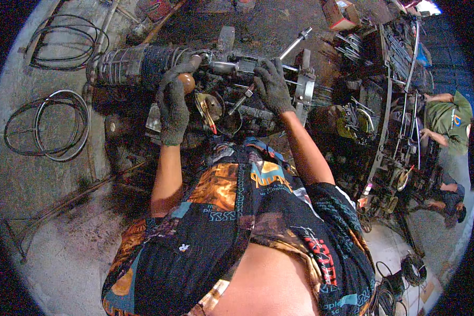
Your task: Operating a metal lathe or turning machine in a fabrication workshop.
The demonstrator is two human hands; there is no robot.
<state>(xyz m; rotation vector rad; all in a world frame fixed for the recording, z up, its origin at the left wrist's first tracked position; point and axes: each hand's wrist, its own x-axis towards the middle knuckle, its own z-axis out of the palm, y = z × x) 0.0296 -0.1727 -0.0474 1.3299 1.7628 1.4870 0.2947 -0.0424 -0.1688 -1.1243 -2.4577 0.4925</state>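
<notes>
My left hand, in a dark grey knit glove, curls around a round brown knob on the machine. Its upper fingers reach toward a bright metal shaft. My right hand, gloved alike, is closed over the middle of a slanting metal bar handle, whose lower end sticks out below the fingers. The palm side of both hands is hidden. Just right of my left hand, a shallow round dish on the machine holds a slim tool with a red tip. A metal ring stands right of my right hand.
A ribbed dark cylinder forms the machine's left end. Coiled hoses lie on the floor at left. A rack of metal rods and an open cardboard box are at far right. Another person in a green shirt works there.
</notes>
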